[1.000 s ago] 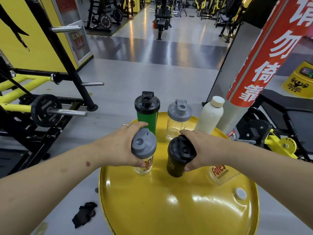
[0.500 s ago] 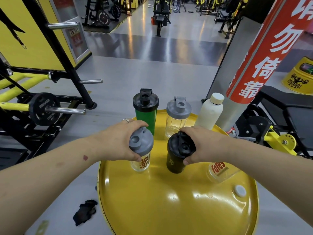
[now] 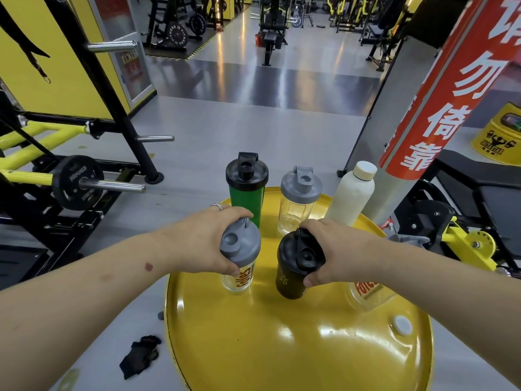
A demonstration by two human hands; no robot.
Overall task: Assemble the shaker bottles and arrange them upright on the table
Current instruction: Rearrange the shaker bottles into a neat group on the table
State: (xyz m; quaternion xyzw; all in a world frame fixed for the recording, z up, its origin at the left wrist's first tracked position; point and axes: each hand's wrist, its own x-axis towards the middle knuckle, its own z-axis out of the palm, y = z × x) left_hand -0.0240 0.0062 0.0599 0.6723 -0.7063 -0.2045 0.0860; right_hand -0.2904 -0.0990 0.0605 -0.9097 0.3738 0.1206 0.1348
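Left hand (image 3: 208, 241): fingers closed around the grey lid (image 3: 240, 244) of the clear shaker (image 3: 238, 279). Right hand (image 3: 338, 249): fingers clamped on the black shaker (image 3: 291, 277). Both upright, centre of yellow counter (image 3: 282, 348); green shaker (image 3: 246, 190) at 12 o'clock.

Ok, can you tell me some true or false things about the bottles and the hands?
1. The left hand grips the grey lid of a clear bottle. True.
2. The right hand holds the green bottle. False: it grips the black bottle.
3. The white bottle has a black lid. False: its cap is cream.
4. The bottles stand on a yellow drum top. True.
5. A lidless clear cup sits beneath the right wrist. True.
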